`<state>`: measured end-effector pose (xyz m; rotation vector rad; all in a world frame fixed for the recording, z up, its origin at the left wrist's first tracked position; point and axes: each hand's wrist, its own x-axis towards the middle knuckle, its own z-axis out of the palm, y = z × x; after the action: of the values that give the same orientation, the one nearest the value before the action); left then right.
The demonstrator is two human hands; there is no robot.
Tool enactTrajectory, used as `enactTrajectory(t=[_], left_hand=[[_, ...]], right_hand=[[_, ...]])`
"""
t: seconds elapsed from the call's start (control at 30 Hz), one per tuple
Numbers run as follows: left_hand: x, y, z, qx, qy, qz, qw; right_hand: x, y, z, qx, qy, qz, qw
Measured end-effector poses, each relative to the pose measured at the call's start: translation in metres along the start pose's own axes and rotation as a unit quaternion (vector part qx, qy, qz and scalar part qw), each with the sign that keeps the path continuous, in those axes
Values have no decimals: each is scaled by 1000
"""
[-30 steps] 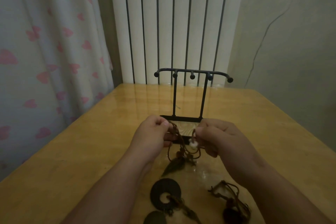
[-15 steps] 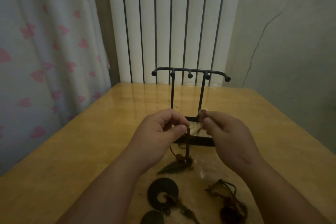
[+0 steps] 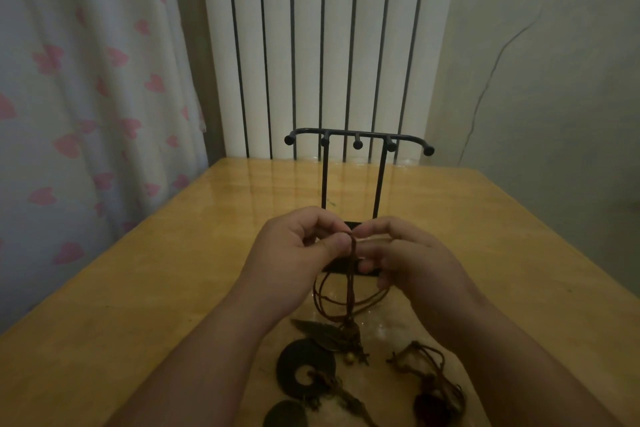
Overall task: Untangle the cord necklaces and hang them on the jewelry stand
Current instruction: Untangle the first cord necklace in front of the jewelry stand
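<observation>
Left hand (image 3: 298, 250): raised over the surface (image 3: 173, 288), grip pinching the top of the cord (image 3: 351, 274).
Disc necklace (image 3: 304, 367): flat on the near surface.
Cord: hung in loops from both grips, its pendant (image 3: 322, 333) down at the surface.
Stand (image 3: 358, 140): upright just beyond the hands.
Right hand (image 3: 412, 260): grip pinching the same cord.
Bundle (image 3: 433, 381): knotted necklace, near right.

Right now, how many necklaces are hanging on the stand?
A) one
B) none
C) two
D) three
B. The pegs of the stand are all bare. One cord necklace is pinched between the left hand and the right hand, and the other necklaces lie on the table.
</observation>
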<state>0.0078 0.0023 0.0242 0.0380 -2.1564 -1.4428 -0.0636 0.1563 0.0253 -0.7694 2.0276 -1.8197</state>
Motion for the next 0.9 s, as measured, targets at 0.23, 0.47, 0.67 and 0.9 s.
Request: enactTrajectory(t=[0.23, 0.47, 0.67, 0.9], left_hand=[[1, -4, 0, 32, 26, -1, 999], [2, -6, -5, -4, -6, -78, 997], [3, -6, -6, 2, -2, -101, 995], [5, -5, -5, -37, 12, -102, 994]], right_hand=[[-2, 1, 3, -34, -4, 9, 999], [-3, -7, -7, 39, 39, 44, 998], [-3, -8, -10, 37, -6, 73, 997], [-11, -18, -12, -43, -118, 118, 985]])
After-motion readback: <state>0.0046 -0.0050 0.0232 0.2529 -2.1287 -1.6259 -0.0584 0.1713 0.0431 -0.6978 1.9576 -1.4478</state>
